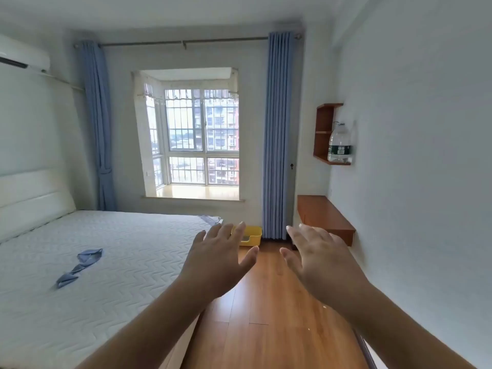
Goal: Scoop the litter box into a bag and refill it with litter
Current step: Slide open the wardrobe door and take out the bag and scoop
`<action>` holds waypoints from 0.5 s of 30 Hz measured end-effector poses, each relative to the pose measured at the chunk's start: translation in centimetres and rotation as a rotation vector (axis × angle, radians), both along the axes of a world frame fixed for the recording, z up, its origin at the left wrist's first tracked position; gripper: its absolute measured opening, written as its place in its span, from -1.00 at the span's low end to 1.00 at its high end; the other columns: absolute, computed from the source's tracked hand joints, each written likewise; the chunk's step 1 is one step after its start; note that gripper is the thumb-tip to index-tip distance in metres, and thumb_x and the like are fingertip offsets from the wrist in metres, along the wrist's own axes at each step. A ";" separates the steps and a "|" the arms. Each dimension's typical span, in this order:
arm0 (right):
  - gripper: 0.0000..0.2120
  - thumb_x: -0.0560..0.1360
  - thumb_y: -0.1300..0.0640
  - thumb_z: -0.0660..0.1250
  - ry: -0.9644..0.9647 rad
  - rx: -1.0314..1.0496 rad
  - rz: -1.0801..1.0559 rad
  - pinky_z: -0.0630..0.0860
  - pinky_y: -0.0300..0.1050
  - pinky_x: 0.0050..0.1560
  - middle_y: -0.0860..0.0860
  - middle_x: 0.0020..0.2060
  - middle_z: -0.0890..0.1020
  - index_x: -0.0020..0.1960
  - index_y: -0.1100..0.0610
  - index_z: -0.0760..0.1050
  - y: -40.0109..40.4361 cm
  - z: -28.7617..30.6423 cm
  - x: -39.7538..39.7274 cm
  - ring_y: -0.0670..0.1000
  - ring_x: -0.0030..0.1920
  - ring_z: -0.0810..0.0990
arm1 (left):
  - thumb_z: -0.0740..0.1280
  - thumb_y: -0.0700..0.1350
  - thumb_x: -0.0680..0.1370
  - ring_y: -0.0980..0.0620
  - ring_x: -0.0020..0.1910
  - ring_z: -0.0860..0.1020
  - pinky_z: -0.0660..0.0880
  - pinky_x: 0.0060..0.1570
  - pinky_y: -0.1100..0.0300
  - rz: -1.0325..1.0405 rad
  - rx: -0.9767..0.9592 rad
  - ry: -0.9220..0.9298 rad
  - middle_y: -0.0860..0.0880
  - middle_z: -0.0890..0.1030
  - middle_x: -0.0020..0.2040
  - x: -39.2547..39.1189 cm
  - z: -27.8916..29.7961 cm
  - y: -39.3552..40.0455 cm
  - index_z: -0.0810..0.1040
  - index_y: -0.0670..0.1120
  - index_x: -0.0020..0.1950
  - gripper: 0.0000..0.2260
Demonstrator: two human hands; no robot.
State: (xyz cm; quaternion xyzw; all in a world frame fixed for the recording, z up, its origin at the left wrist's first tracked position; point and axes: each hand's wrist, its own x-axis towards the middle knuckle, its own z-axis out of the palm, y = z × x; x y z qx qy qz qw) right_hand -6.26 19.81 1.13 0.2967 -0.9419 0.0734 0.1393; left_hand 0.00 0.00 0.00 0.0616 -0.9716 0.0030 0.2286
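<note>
Left hand (218,258) and right hand (319,255): both raised, fingers spread wide, holding nothing. Yellow litter box (250,235): on the wood floor (266,302) at the far end, between the bed (93,262) and the blue curtain (275,134), partly hidden behind the left hand.

Both bare hands reach forward empty, the left hand (222,258) and right hand (318,255) with fingers spread, above the wooden plank floor (266,315), toward a yellow plastic litter box (251,234) between white quilted mattress (93,262) and blue curtain (275,134).
</note>
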 end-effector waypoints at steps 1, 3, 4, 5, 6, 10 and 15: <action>-0.22 0.39 -0.37 -0.40 0.012 -0.007 0.016 0.04 0.05 0.51 -0.06 0.54 0.12 0.55 -0.12 -0.05 0.2 -0.1 -1.2 0.00 0.53 0.05 | -0.29 0.38 0.44 0.03 0.51 0.17 0.16 0.46 -0.01 0.016 -0.001 -0.005 0.08 0.27 0.50 -0.9 -0.2 0.1 0.02 0.10 0.57 -0.25; -0.33 0.50 -0.33 -0.28 0.049 -0.003 0.039 0.03 0.04 0.51 -0.06 0.54 0.12 0.55 -0.11 -0.04 0.3 -0.5 -3.8 0.00 0.53 0.04 | -0.30 0.38 0.43 0.01 0.52 0.14 0.15 0.47 -0.03 0.057 -0.034 -0.013 0.06 0.22 0.53 -3.1 -1.1 -0.1 -0.04 0.10 0.58 -0.24; -0.37 0.54 -0.31 -0.24 0.053 0.011 0.046 0.03 0.03 0.51 -0.05 0.53 0.13 0.55 -0.10 -0.03 0.4 -0.6 -5.2 0.00 0.53 0.05 | -0.30 0.38 0.42 0.01 0.53 0.12 0.13 0.48 -0.02 0.082 -0.036 -0.032 0.06 0.20 0.54 -4.1 -1.3 -0.3 -0.06 0.10 0.58 -0.23; -0.37 0.55 -0.31 -0.26 0.063 0.023 0.069 0.03 0.01 0.51 -0.05 0.53 0.13 0.55 -0.09 -0.02 0.2 -0.7 -6.4 0.00 0.53 0.06 | -0.31 0.38 0.40 0.01 0.53 0.10 0.11 0.49 -0.02 0.102 -0.022 -0.045 0.06 0.18 0.55 -4.9 -1.6 -0.4 -0.05 0.09 0.58 -0.22; -0.34 0.53 -0.33 -0.31 0.075 0.037 0.089 0.04 0.01 0.50 -0.04 0.53 0.14 0.55 -0.08 -0.01 -0.1 -1.0 -7.6 0.00 0.52 0.06 | -0.32 0.38 0.39 0.01 0.54 0.09 0.09 0.49 -0.01 0.123 -0.018 -0.064 0.06 0.17 0.55 -5.7 -1.9 -0.5 -0.03 0.08 0.58 -0.19; -0.40 0.57 -0.27 -0.26 0.094 0.063 0.150 -0.05 0.05 0.50 -0.02 0.51 0.19 0.54 -0.06 0.03 -1.9 -1.9 -11.8 0.04 0.52 0.05 | -0.33 0.36 0.39 0.03 0.53 0.10 0.11 0.47 0.00 0.213 -0.034 -0.087 0.05 0.17 0.56 -8.1 -2.8 -1.5 0.00 0.08 0.57 -0.20; -0.46 0.61 -0.22 -0.10 0.019 0.018 0.294 -0.13 0.06 0.49 -0.03 0.49 0.19 0.53 -0.06 0.04 -6.9 -3.6 -13.8 0.05 0.52 0.03 | -0.25 0.35 0.46 0.05 0.52 0.15 0.18 0.44 -0.03 0.371 -0.029 -0.087 0.07 0.19 0.55 -8.7 -3.5 -4.3 0.02 0.10 0.57 -0.28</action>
